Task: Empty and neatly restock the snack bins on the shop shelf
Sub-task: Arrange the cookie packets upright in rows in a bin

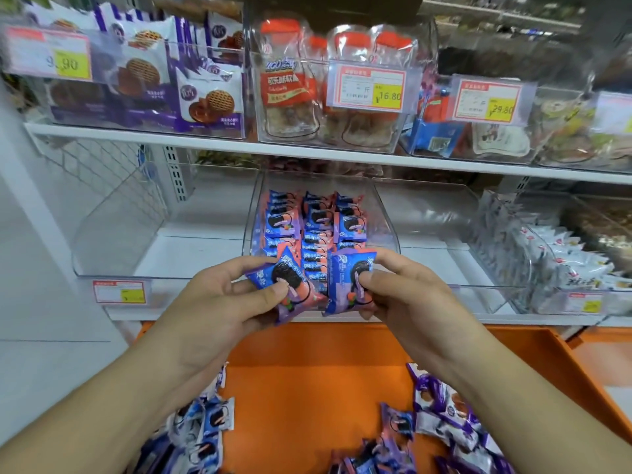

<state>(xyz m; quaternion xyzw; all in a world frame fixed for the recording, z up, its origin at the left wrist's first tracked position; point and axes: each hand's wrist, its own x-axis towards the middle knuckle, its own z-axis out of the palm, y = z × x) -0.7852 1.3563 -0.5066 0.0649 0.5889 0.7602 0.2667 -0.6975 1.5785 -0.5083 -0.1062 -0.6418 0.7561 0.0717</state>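
My left hand (pixel 219 302) pinches a blue-and-pink cookie packet (pixel 290 285) by thumb and fingers. My right hand (pixel 407 289) pinches a second, matching packet (pixel 349 278). Both packets are held just in front of the clear middle bin (pixel 386 227) on the lower shelf. Inside that bin stand several packets of the same kind (pixel 314 220) in three neat rows. The clear bin to its left (pixel 113 234) holds nothing I can see.
An orange tray (pixel 307 371) below my arms holds loose packets: blue ones (pixel 205 422) at left, purple and blue ones (pixel 444 422) at right. A bin of white packets (pixel 554 258) sits right. The upper shelf (pixel 212 140) carries biscuit bins with price tags.
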